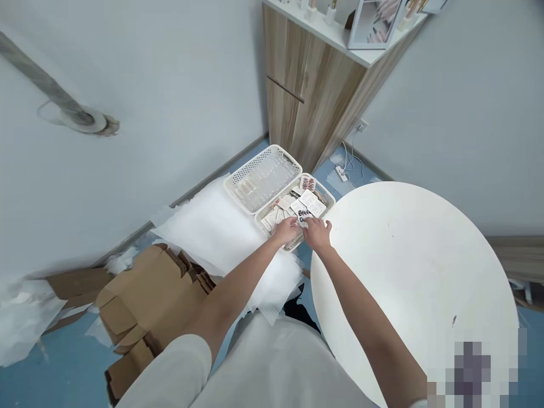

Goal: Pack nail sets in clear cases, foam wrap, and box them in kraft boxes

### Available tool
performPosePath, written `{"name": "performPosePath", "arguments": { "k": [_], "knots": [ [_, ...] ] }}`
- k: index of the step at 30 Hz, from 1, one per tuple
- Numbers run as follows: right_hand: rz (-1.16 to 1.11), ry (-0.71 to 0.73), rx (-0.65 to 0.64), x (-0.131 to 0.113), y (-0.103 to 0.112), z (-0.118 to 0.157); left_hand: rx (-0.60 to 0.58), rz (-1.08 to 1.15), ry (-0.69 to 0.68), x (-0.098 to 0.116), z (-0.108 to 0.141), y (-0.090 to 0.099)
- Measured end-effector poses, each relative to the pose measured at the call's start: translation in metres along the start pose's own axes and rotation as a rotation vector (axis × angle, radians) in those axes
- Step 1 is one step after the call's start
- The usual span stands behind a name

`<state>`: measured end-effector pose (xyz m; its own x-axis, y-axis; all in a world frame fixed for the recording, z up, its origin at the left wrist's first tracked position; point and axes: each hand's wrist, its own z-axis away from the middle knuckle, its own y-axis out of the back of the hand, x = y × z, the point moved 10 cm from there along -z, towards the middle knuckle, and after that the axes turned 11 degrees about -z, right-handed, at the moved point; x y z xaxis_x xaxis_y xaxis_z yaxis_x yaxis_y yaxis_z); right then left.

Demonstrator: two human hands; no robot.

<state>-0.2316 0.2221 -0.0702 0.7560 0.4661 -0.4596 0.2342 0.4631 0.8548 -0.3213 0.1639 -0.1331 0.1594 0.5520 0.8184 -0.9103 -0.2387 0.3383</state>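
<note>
My left hand (286, 230) and my right hand (317, 231) are both over the near side of a white perforated basket (291, 246). Between them is a small card of dark press-on nails (303, 215); the fingers of both hands are closed at its edges. Around it in the basket lie several white printed cards (313, 202) and a pack of reddish press-on nails (307, 183) at the far end. Against the basket's left side sits a second white basket (263, 178), with a few clear packs inside. My fingertips are small and partly hidden.
To the right stands a round white table (408, 272). White foam sheets (204, 226) lie on the left, beside flattened cardboard boxes (148, 289). A wooden cabinet (306, 85) with a picture frame on top stands ahead. A power strip (341, 173) with cables lies on the floor.
</note>
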Motion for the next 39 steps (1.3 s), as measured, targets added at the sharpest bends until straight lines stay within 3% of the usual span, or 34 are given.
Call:
{"name": "performPosePath", "arguments": {
  "k": [8,13,18,26,32,36,39],
  "knots": [
    [0.202,-0.092,-0.090,0.007,-0.017,-0.014,-0.021,-0.050,-0.006,-0.011,-0.020,-0.022],
    [0.226,-0.139,-0.143,0.012,-0.023,-0.017,-0.028,-0.050,0.027,-0.016,-0.027,-0.023],
    [0.119,-0.201,-0.245,0.014,-0.032,-0.023,-0.019,0.014,0.111,-0.022,-0.028,-0.013],
    [-0.146,-0.302,-0.271,0.012,-0.042,-0.027,0.206,0.031,0.120,-0.032,-0.025,0.021],
    [-0.392,-0.275,-0.117,0.007,-0.026,-0.021,0.246,0.178,0.037,-0.022,-0.019,0.035],
    [-0.628,-0.202,0.095,0.008,0.004,0.003,0.225,0.273,-0.073,0.010,-0.001,0.039],
    [-0.803,-0.171,0.266,0.022,0.032,0.041,0.144,0.326,-0.155,0.038,0.023,0.024]
  ]
}}
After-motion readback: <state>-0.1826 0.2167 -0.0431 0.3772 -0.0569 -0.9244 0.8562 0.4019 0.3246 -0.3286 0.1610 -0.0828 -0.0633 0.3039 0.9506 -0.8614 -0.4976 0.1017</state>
